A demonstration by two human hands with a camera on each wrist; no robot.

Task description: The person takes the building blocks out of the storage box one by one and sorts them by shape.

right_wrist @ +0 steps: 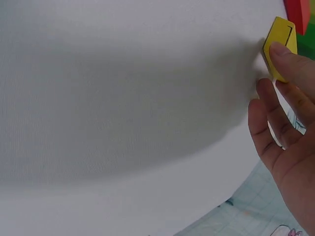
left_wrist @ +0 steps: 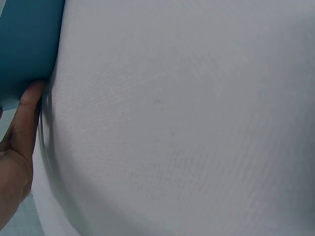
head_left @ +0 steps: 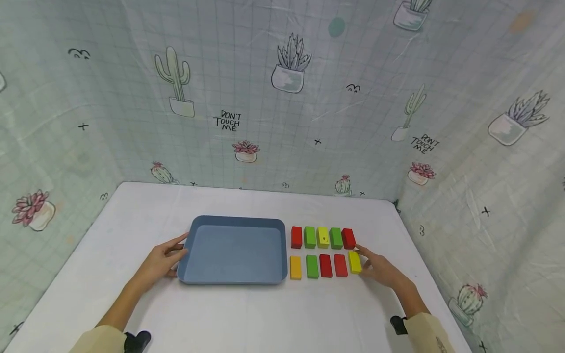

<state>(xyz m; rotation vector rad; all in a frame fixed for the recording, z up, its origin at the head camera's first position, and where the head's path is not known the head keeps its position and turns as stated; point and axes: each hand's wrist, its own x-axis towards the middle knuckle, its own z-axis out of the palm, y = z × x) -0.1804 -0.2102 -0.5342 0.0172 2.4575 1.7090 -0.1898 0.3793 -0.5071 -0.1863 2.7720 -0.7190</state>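
A blue-grey rectangular tray (head_left: pixel 233 282) lies left of the middle of the white table. At its left side, my left hand (head_left: pixel 160 260) touches the rim with fairly straight fingers; in the left wrist view a fingertip (left_wrist: pixel 34 91) meets the tray's edge (left_wrist: pixel 30 49). To the right of the tray are small coloured blocks in two rows. My right hand (head_left: pixel 383 270) is at the right end of the near row and pinches a yellow block (head_left: pixel 354 262). The right wrist view shows the thumb on this yellow block (right_wrist: pixel 279 34), a finger partly hidden behind it.
The far row has red, green and yellow blocks, with a red block (head_left: pixel 348 239) at its right end. In the near row, a red block (head_left: pixel 340 265) stands beside the yellow one. Patterned cloth (head_left: pixel 282 122) hangs behind and beside the table (head_left: pixel 247 318).
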